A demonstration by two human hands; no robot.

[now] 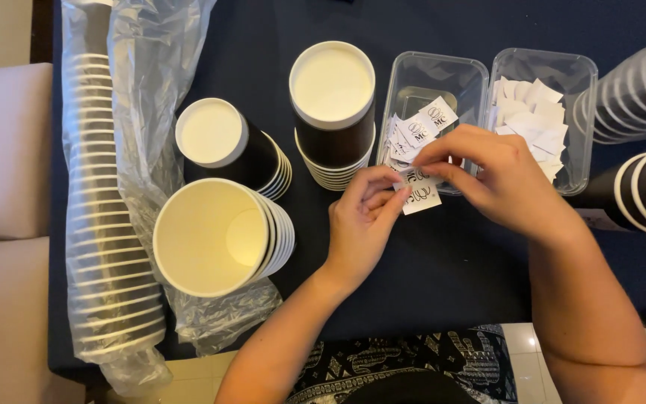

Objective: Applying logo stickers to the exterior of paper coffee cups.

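Both hands pinch one small white sticker, the left hand from below and the right hand from above. The sticker sits just in front of the clear tray full of stickers. A stack of dark cups stands left of that tray.

A dark blue tablecloth covers the table. At the far left a long stack of paper cups in a clear plastic sleeve lies along the edge, loose plastic wrap spread beside it. Near it a stack of dark cups lies on its side, mouth toward the camera. Two more stacks stand bottom up: one left of centre, a taller one at centre. Far right, a clear tray of blank white slips, then more sideways cup stacks.
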